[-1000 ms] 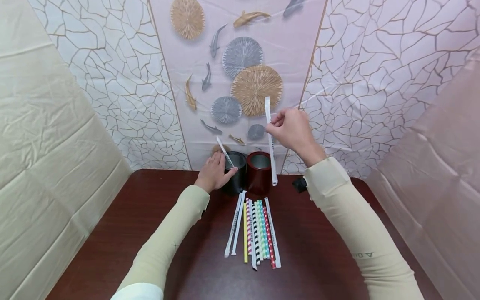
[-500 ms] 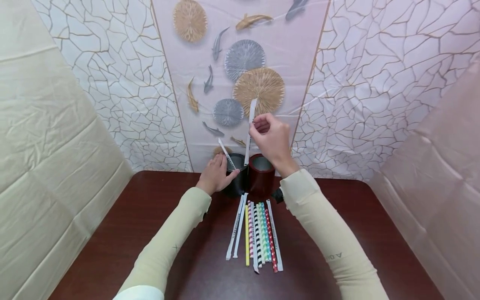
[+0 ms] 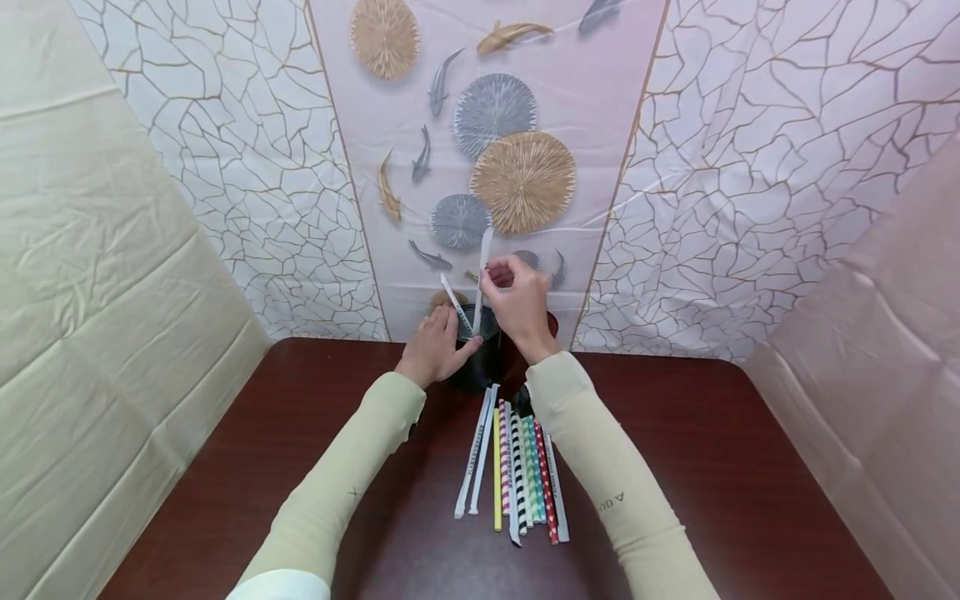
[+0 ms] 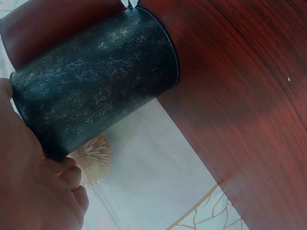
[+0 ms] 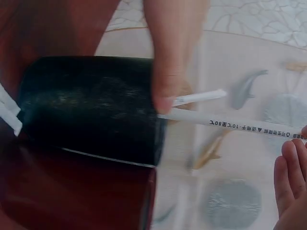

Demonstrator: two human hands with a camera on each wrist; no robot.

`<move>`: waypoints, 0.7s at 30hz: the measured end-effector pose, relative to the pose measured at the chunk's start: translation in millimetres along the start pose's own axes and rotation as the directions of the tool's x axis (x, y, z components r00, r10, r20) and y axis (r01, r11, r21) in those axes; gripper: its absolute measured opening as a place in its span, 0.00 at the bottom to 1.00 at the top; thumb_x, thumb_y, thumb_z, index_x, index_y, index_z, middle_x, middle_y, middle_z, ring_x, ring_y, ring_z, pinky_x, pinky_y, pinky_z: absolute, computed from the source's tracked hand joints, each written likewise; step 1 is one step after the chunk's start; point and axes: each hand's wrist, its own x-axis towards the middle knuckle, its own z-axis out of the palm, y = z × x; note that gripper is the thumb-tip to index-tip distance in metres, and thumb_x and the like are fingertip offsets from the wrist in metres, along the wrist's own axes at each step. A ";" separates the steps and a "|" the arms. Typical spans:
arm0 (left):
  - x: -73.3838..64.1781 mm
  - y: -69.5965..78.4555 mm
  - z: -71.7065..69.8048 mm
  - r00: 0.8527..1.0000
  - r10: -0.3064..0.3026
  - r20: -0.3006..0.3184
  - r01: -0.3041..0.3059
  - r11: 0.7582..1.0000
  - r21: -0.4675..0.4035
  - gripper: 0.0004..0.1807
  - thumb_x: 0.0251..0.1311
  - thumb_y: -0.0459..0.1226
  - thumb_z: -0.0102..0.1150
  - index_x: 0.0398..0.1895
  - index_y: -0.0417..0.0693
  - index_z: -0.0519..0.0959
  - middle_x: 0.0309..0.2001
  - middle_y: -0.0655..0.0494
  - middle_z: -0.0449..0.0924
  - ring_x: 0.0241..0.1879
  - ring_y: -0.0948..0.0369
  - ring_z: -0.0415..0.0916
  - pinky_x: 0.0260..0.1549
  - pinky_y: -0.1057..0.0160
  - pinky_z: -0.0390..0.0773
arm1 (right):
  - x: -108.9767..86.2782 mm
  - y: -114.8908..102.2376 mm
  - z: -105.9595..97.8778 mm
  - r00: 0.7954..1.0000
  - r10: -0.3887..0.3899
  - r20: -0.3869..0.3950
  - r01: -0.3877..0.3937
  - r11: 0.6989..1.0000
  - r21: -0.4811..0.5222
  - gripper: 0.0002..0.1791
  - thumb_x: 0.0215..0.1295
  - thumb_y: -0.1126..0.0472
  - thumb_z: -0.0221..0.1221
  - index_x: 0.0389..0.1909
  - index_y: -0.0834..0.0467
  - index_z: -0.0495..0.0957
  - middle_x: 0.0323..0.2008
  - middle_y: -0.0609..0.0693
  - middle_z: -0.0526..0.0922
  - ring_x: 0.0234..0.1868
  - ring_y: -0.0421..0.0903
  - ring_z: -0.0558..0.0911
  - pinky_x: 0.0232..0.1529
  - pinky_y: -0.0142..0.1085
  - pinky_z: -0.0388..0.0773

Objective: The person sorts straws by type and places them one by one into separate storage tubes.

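My right hand [image 3: 519, 304] pinches a white paper-wrapped straw [image 3: 486, 243] upright over the black cup [image 3: 482, 367]; the straw's lower end reaches into the cup's mouth. Printed lettering runs along this straw in the right wrist view. A second wrapped straw [image 3: 452, 292] leans inside the cup, its top sticking out. My left hand [image 3: 435, 346] holds the black cup at its rim, thumb at the front and fingers on the far left side. Close against the black cup stands a dark red cup [image 5: 81, 189], mostly hidden behind my right hand in the head view.
In front of the cups, several straws lie side by side on the dark red-brown table [image 3: 337, 533]: a yellow straw [image 3: 497, 483], a black-and-white striped straw [image 3: 520, 475], a red dotted straw [image 3: 546, 492] and wrapped straws [image 3: 471, 467]. A patterned cloth [image 3: 360, 208] hangs behind.
My right hand has moved left and down with the wrapped straw, from right of the red cup to over the black cup's mouth. My left hand has kept its place on the rim.
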 end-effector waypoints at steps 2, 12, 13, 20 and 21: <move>-0.3 1.5 0.3 1.000 0.004 0.002 -0.004 1.000 0.002 0.50 0.79 0.66 0.35 0.83 0.33 0.50 0.84 0.37 0.52 0.85 0.45 0.49 0.83 0.48 0.53 | -2.6 4.3 1.5 0.998 0.035 0.045 -0.033 0.999 -0.041 0.08 0.70 0.63 0.67 0.42 0.64 0.86 0.36 0.58 0.91 0.36 0.52 0.91 0.44 0.44 0.89; 0.5 1.8 -0.8 1.000 0.014 0.008 -0.014 1.000 0.014 0.50 0.79 0.66 0.34 0.83 0.32 0.49 0.84 0.36 0.51 0.85 0.45 0.48 0.83 0.48 0.52 | 2.5 2.9 -26.9 0.941 0.223 0.254 -0.133 0.935 -0.328 0.16 0.69 0.57 0.68 0.48 0.67 0.85 0.40 0.59 0.92 0.43 0.53 0.92 0.50 0.47 0.88; 0.0 1.7 -1.5 1.000 0.015 0.004 -0.015 1.000 0.010 0.50 0.79 0.65 0.35 0.83 0.32 0.49 0.84 0.35 0.51 0.85 0.45 0.49 0.83 0.48 0.53 | 3.9 1.9 -31.9 0.938 0.225 0.262 -0.129 0.932 -0.340 0.16 0.69 0.57 0.68 0.48 0.67 0.86 0.39 0.59 0.92 0.43 0.53 0.92 0.51 0.48 0.88; -0.1 -1.1 -1.4 1.000 0.014 0.020 -0.014 1.000 -0.001 0.51 0.79 0.66 0.35 0.84 0.32 0.48 0.85 0.36 0.49 0.85 0.46 0.47 0.84 0.49 0.51 | 10.2 -10.3 -62.4 0.915 0.247 0.318 -0.095 0.900 -0.425 0.17 0.70 0.55 0.68 0.48 0.67 0.86 0.40 0.59 0.92 0.43 0.54 0.91 0.50 0.49 0.87; -0.2 -1.2 -1.4 1.000 0.013 0.024 -0.013 1.000 0.000 0.51 0.79 0.66 0.34 0.84 0.32 0.48 0.85 0.36 0.48 0.85 0.46 0.47 0.84 0.49 0.50 | 9.8 -13.3 -66.0 0.911 0.253 0.326 -0.095 0.897 -0.431 0.18 0.70 0.55 0.68 0.48 0.67 0.86 0.40 0.60 0.92 0.43 0.54 0.91 0.49 0.49 0.88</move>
